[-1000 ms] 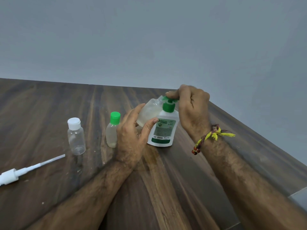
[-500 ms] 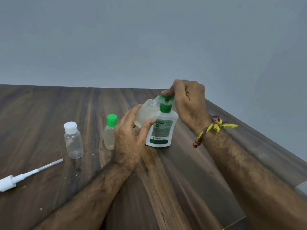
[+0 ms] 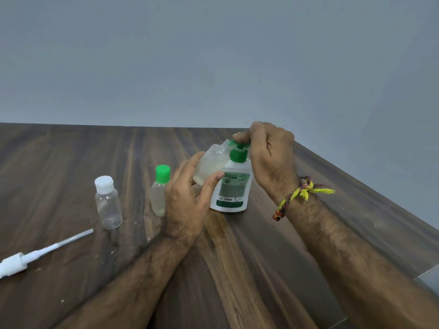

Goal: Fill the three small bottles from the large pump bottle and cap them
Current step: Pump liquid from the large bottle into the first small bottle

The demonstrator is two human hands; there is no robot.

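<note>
1. We're at the tabletop (image 3: 273,269). The large pump bottle (image 3: 234,188) stands upright right of centre, long axis vertical.
2. Right hand (image 3: 270,157) is over the pump head (image 3: 240,144), fingers curled down on it: grip is clenched on the pump, ready to press.
3. Left hand (image 3: 190,198) holds the open small bottle (image 3: 210,166), grasping its body. The bottle is tilted, axis running near-left to far-right, mouth right at the spout.
4. Key relation: the mouth sits just left of the spout. Whether they touch, we cannot tell.
5. Left of that: green-capped bottle (image 3: 160,191) with liquid, then white-capped bottle (image 3: 108,203), which looks empty.
6. Loose spray-pump stem (image 3: 35,255) lies near-left.
</note>
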